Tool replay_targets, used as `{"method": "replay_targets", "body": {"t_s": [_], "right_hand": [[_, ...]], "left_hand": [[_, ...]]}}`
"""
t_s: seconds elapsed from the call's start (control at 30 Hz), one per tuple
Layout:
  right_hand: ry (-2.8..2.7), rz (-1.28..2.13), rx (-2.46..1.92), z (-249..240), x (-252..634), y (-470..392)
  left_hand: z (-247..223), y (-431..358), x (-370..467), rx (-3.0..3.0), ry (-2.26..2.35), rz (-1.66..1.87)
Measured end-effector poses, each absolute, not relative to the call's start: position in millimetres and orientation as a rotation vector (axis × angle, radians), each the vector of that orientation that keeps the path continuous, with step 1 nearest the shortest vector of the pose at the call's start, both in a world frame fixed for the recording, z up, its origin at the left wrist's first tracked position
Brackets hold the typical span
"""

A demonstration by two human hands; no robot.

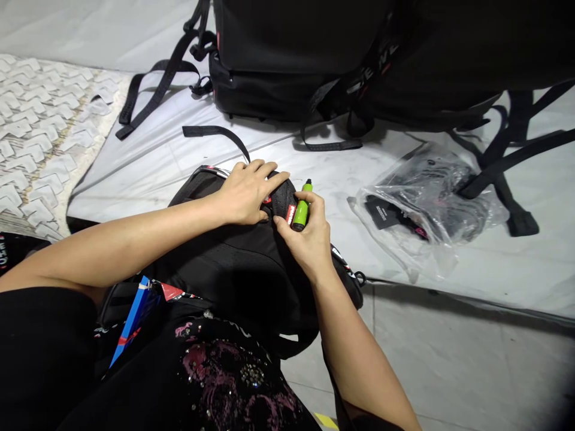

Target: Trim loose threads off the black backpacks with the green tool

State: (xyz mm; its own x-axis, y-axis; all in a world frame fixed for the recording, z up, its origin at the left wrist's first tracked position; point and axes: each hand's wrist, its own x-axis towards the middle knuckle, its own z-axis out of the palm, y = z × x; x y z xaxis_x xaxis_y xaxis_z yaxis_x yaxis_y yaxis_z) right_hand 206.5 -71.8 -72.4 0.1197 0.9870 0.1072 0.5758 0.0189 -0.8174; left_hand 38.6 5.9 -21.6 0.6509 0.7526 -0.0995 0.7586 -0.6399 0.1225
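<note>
Left hand [249, 191] grips the black bag [233, 257], seemingly to steady it, while right hand [309, 236] clamps a green marker [302, 209], apparently leaving its thumb free.

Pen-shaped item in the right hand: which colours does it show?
The pen-shaped item is bright green with black ends; head view.

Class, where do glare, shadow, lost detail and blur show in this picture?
Head view: glare on the clear plastic bag; soft shadow on the white sheet below the large black bag; little detail in the smaller black bag; a dark, blurred patch at lower right; green marker fairly sharp.
</note>
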Motion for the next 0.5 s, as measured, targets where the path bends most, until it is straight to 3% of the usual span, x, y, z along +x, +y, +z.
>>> {"method": "replay_targets", "body": {"t_s": [0.5], "right_hand": [[-1.533,0.745,-1.626,-76.0,206.8,-69.7]], "left_hand": [[-14.7,7.2,46.2,2.63,1.309,-0.259]]}}
